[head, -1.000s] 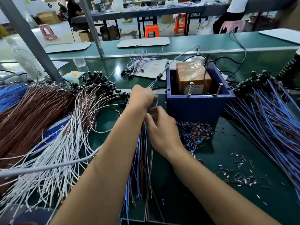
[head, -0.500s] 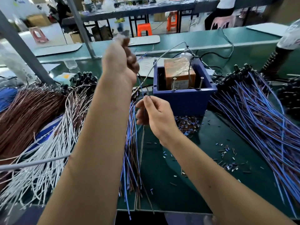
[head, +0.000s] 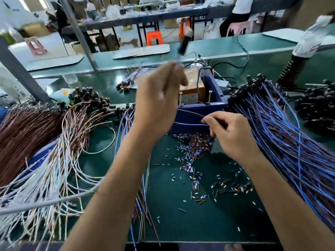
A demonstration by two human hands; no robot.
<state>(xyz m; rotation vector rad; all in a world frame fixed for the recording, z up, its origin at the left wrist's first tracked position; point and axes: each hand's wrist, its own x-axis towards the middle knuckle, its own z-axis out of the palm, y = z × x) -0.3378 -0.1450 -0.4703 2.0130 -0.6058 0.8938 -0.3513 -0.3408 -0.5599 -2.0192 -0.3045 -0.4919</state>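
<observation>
Over a green bench [head: 181,223] strewn with insulation scraps [head: 192,147], the left hand [head: 159,98] grips a two-wire lead [head: 189,112] raised high while the right hand [head: 230,134] pinches its tails before the blue box [head: 212,86], seemingly straightening them.

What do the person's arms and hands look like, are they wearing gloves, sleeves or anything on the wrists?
The left hand and the right hand are bare, with no gloves; no ring shows, though the left one is blurred. The left forearm and the right forearm are uncovered down to the picture's bottom edge: no sleeve, watch or wristband is in view.
</observation>
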